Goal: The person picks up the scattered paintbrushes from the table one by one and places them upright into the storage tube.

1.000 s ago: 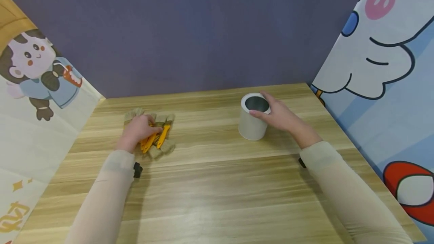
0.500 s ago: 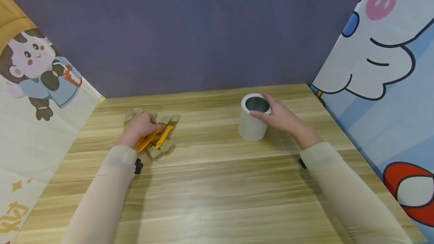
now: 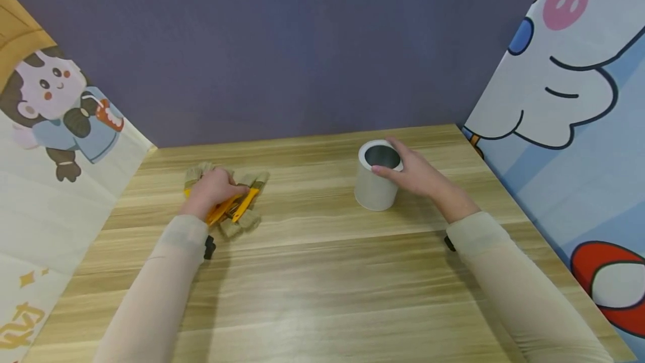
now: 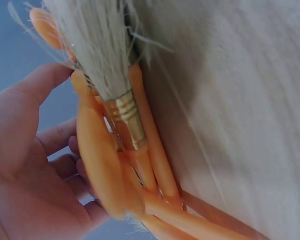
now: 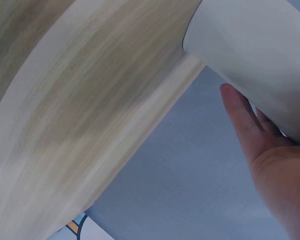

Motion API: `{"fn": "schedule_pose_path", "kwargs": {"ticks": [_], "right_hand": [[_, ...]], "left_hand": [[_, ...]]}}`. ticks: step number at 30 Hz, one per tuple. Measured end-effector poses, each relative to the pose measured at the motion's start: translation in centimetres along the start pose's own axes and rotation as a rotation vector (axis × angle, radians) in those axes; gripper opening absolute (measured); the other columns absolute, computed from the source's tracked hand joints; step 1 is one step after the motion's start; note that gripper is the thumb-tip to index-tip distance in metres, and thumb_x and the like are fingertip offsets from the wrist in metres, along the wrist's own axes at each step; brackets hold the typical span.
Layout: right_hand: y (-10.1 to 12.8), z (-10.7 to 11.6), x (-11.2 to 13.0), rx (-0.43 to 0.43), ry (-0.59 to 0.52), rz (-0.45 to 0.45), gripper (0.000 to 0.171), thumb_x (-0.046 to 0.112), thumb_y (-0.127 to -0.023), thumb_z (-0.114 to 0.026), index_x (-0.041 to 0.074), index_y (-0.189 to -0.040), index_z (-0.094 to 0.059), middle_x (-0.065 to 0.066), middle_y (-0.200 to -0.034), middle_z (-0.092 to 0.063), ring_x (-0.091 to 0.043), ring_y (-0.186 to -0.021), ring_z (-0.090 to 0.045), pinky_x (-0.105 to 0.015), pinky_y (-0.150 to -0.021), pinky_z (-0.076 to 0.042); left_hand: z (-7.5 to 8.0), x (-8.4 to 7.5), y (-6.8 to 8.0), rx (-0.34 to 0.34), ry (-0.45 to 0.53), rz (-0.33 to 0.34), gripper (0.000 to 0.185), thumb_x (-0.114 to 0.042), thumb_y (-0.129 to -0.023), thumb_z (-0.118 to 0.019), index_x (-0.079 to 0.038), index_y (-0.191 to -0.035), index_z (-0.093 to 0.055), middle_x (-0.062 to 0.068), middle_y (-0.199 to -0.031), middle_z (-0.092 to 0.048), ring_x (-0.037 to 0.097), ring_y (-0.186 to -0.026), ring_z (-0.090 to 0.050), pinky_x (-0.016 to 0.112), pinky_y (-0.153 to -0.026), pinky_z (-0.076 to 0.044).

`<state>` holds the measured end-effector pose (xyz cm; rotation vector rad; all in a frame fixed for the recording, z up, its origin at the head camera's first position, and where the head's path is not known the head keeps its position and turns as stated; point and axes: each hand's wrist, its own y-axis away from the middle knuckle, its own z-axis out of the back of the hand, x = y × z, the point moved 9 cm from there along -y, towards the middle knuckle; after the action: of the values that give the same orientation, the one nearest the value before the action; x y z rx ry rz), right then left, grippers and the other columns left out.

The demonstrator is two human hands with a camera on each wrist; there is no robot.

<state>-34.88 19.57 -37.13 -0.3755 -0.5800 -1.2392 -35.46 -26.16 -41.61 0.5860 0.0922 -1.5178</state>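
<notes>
A pile of paintbrushes (image 3: 245,204) with orange handles and pale bristles lies at the left of the table. My left hand (image 3: 214,186) is over the pile, its thumb and fingers pinching a paintbrush (image 4: 97,150) by the handle; the hand hides part of the pile. Other handles and a brass-coloured ferrule (image 4: 127,120) lie against that brush in the left wrist view. On the right stands a white cylindrical holder (image 3: 374,188), upright, with a dark hollow inside. My right hand (image 3: 415,170) grips its rim from the right side, thumb in front.
The wooden table (image 3: 302,273) carries both the pile and the holder. A dark purple-grey panel (image 3: 302,49) rises along its far edge. Printed cartoon panels stand at the left (image 3: 75,122) and right (image 3: 569,88).
My left hand has shifted slightly to the right over the pile, and the rightmost brush has moved a little to the right. My right hand and the holder have stayed in place.
</notes>
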Motion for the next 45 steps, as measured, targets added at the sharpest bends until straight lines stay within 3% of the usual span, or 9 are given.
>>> {"fn": "schedule_pose_path", "kwargs": {"ticks": [8, 11, 14, 17, 23, 33, 36, 39, 45], "right_hand": [[-0.2, 0.0, 0.0, -0.013, 0.0, 0.013, 0.106, 0.073, -0.098, -0.059, 0.017, -0.173, -0.009, -0.028, -0.172, -0.028, -0.052, -0.154, -0.037, -0.07, -0.121, -0.035], [-0.3, 0.2, 0.1, -0.024, 0.004, 0.02, 0.105, 0.072, -0.098, -0.059, 0.017, -0.173, -0.01, -0.027, -0.172, -0.028, -0.051, -0.155, -0.037, -0.07, -0.121, -0.034], [-0.2, 0.2, -0.1, -0.019, 0.003, 0.008, 0.104, 0.072, -0.098, -0.059, 0.018, -0.173, -0.01, -0.027, -0.173, -0.027, -0.051, -0.155, -0.035, -0.07, -0.122, -0.034], [-0.1, 0.0, -0.3, -0.008, 0.0, -0.003, 0.105, 0.072, -0.098, -0.059, 0.019, -0.173, -0.009, -0.027, -0.173, -0.027, -0.051, -0.155, -0.036, -0.07, -0.121, -0.035], [-0.1, 0.0, -0.1, -0.013, -0.005, 0.002, 0.106, 0.073, -0.098, -0.059, 0.018, -0.173, -0.01, -0.027, -0.173, -0.028, -0.051, -0.155, -0.037, -0.069, -0.12, -0.036], [-0.1, 0.1, 0.0, -0.012, -0.007, 0.0, 0.105, 0.071, -0.098, -0.061, 0.017, -0.173, -0.01, -0.026, -0.173, -0.027, -0.05, -0.155, -0.036, -0.069, -0.121, -0.035], [-0.2, 0.1, 0.0, -0.012, -0.006, 0.005, 0.107, 0.072, -0.097, -0.062, 0.017, -0.173, -0.011, -0.026, -0.173, -0.028, -0.05, -0.154, -0.038, -0.069, -0.12, -0.036], [-0.2, 0.2, -0.1, -0.014, -0.003, -0.009, 0.109, 0.074, -0.094, -0.065, 0.018, -0.173, -0.013, -0.026, -0.17, -0.034, -0.049, -0.151, -0.043, -0.068, -0.118, -0.039], [-0.4, 0.6, -0.7, -0.047, 0.008, -0.042, 0.113, 0.079, -0.086, -0.07, 0.021, -0.17, -0.022, -0.025, -0.162, -0.047, -0.047, -0.144, -0.052, -0.066, -0.113, -0.044]], "left_hand": [[3.0, -1.4, 0.8, -0.087, 0.007, -0.031, 0.046, -0.046, -0.099, -0.07, -0.011, -0.071, -0.06, -0.001, -0.057, -0.044, 0.015, -0.053, -0.037, 0.032, -0.052, -0.037], [5.1, -2.6, 1.5, -0.149, 0.015, -0.054, 0.047, -0.048, -0.098, -0.071, -0.002, -0.108, -0.077, 0.019, -0.094, -0.074, 0.029, -0.075, -0.064, 0.041, -0.066, -0.055], [6.6, -3.7, 2.2, -0.181, 0.052, -0.07, 0.062, -0.048, -0.098, -0.071, 0.0, -0.136, -0.07, 0.03, -0.145, -0.062, 0.043, -0.117, -0.066, 0.055, -0.089, -0.058], [7.7, -4.9, 2.9, -0.236, 0.09, -0.088, 0.061, -0.048, -0.096, -0.071, -0.003, -0.137, -0.07, 0.028, -0.151, -0.058, 0.044, -0.129, -0.057, 0.06, -0.1, -0.053], [9.2, -6.9, 4.1, -0.351, 0.148, -0.144, 0.058, -0.049, -0.094, -0.072, -0.007, -0.135, -0.072, 0.017, -0.138, -0.067, 0.033, -0.109, -0.054, 0.051, -0.091, -0.047], [8.5, -9.8, 4.4, -0.282, 0.217, -0.185, 0.061, -0.05, -0.094, -0.074, -0.01, -0.14, -0.069, 0.013, -0.145, -0.065, 0.031, -0.121, -0.055, 0.054, -0.101, -0.048], [8.6, -11.0, 4.2, -0.298, 0.235, -0.214, 0.055, -0.05, -0.094, -0.075, -0.013, -0.135, -0.073, 0.012, -0.11, -0.069, 0.03, -0.099, -0.055, 0.05, -0.089, -0.048], [8.9, -12.6, 4.1, -0.32, 0.25, -0.258, 0.048, -0.051, -0.095, -0.075, -0.016, -0.128, -0.076, 0.004, -0.077, -0.046, 0.023, -0.073, -0.041, 0.042, -0.072, -0.039], [9.6, -17.2, 4.1, -0.343, 0.306, -0.361, 0.04, -0.048, -0.094, -0.078, -0.018, -0.121, -0.079, 0.0, -0.07, -0.038, 0.018, -0.063, -0.031, 0.037, -0.064, -0.034]]}}
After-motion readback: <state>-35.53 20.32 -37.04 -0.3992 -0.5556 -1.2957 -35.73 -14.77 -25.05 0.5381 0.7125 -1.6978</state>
